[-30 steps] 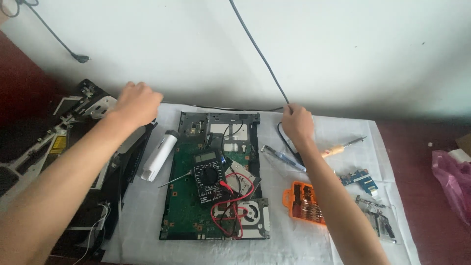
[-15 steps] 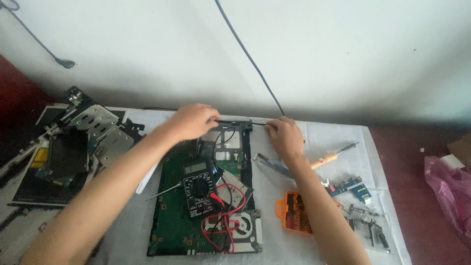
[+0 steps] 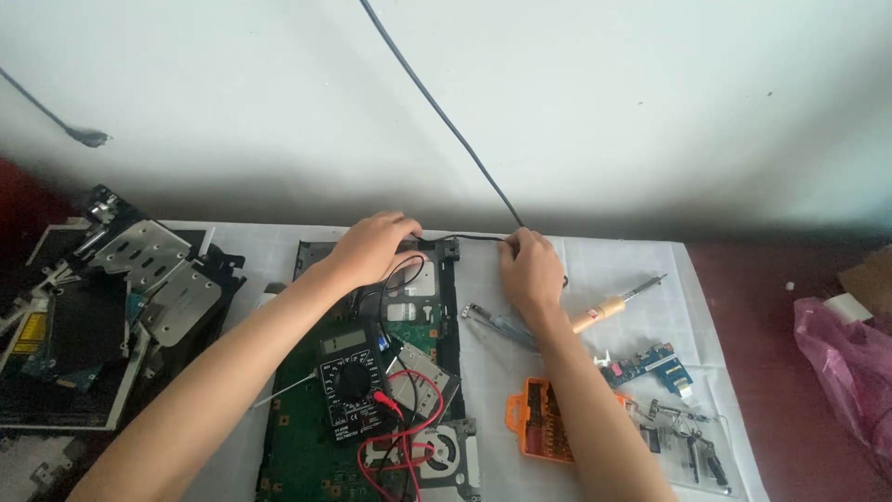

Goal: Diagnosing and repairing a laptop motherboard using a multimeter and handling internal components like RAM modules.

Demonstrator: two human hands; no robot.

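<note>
Head view: both hands at the far edge of the counter [image 3: 595, 256], which is covered in white cloth, near the wall. Left hand [image 3: 373, 246] curled closed over the black cable [image 3: 465, 238] at the top edge of the laptop chassis [image 3: 446, 307], fingers wrapped down, gripping the cable end there. Right hand [image 3: 531, 270] closed too, pinching the same cable where it bends up and runs along the wall to the top of frame. Cable stretched flat between the two hands, just above the chassis rim. Green motherboard [image 3: 297, 437] sits in the chassis, black multimeter [image 3: 351, 386] lying on it under the left forearm, red and black probe leads [image 3: 409, 437] looped over the fan area. Right of the chassis: tweezers [image 3: 492, 321] just beside the right wrist, soldering iron [image 3: 613, 305] with wooden handle near the right hand, orange screwdriver bit case [image 3: 539, 423] touching the right forearm, small blue circuit board [image 3: 646, 363] and loose metal parts further right. Far left: stack of dismantled laptop parts [image 3: 111, 297]. Pink plastic bag [image 3: 850, 363] on the floor at right.
</note>
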